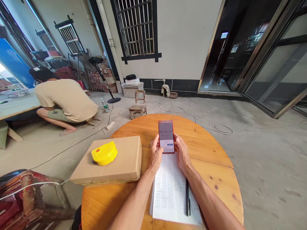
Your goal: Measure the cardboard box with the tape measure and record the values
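A smartphone (166, 135) in a red case stands upright between my hands, its screen reading 00:32:33 above a pop-up box. My left hand (156, 153) grips its left edge, the thumb over the lower corner. Along the right edge, my right hand (183, 151) has its fingers curled behind the phone. Beneath my forearms lie sheets of paper (169, 191) covered in rows of writing. A black pen (187, 198) rests on the sheets near the right side. To the left, a yellow tape measure (105, 153) sits on a closed cardboard box (120, 171).
All this is on a round wooden table (216, 179). A small wooden chair (137, 107) stands beyond it. At left, a person (64, 99) crouches on a low stool beside another table. A fan (105, 80), a water bottle (105, 104) and cables (223, 128) are on the floor.
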`<action>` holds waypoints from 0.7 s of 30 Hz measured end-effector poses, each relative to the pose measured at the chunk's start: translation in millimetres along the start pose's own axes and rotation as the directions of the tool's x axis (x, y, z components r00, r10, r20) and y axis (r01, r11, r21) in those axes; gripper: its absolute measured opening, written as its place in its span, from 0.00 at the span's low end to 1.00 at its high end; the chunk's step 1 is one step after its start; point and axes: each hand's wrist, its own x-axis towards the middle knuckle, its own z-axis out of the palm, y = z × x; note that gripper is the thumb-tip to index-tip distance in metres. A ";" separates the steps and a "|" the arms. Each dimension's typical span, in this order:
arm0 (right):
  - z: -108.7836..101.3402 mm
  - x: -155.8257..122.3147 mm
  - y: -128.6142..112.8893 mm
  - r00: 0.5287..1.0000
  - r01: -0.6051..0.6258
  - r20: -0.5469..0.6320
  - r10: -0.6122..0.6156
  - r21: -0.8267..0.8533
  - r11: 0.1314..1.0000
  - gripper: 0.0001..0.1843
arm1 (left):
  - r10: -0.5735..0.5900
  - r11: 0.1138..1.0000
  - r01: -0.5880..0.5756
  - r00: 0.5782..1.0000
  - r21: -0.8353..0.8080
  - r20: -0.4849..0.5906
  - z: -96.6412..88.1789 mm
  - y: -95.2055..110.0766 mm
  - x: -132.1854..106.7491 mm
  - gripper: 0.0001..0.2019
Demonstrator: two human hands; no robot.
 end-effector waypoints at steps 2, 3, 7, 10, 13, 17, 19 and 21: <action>-0.6 -0.1 1.0 1.000 -0.008 0.001 0.008 -0.003 1.000 0.22 | 0.002 1.000 -0.002 1.000 0.000 0.000 0.1 -0.3 0.0 0.36; -0.9 -0.3 1.3 1.000 -0.012 0.003 0.012 -0.002 1.000 0.22 | 0.003 1.000 -0.003 1.000 -0.001 -0.001 0.1 -0.5 0.0 0.36; -1.4 -0.5 2.4 1.000 -0.026 0.017 0.025 0.008 1.000 0.23 | 0.006 1.000 -0.006 1.000 0.002 -0.006 0.1 -1.4 0.5 0.36; -1.7 -0.2 3.7 0.999 -0.035 0.021 0.035 0.013 0.999 0.24 | 0.005 1.000 -0.005 1.000 0.007 -0.010 0.2 -1.8 0.7 0.35; -2.1 0.3 4.9 0.999 -0.039 0.023 0.038 0.018 0.999 0.23 | 0.004 1.000 -0.004 1.000 0.010 -0.012 0.3 -1.7 0.7 0.36; -1.8 0.2 4.7 0.999 -0.035 0.031 0.034 0.022 0.999 0.22 | 0.002 1.000 -0.002 1.000 0.012 -0.009 0.8 -1.1 0.6 0.36; -1.3 -0.1 4.0 0.999 -0.028 0.037 0.027 0.020 0.999 0.21 | 0.000 1.000 0.000 1.000 0.012 -0.004 1.1 -0.5 0.5 0.36; -0.7 -0.3 3.5 0.999 -0.018 0.035 0.017 0.010 1.000 0.21 | -0.005 1.000 0.005 1.000 0.013 0.001 1.4 0.2 0.3 0.36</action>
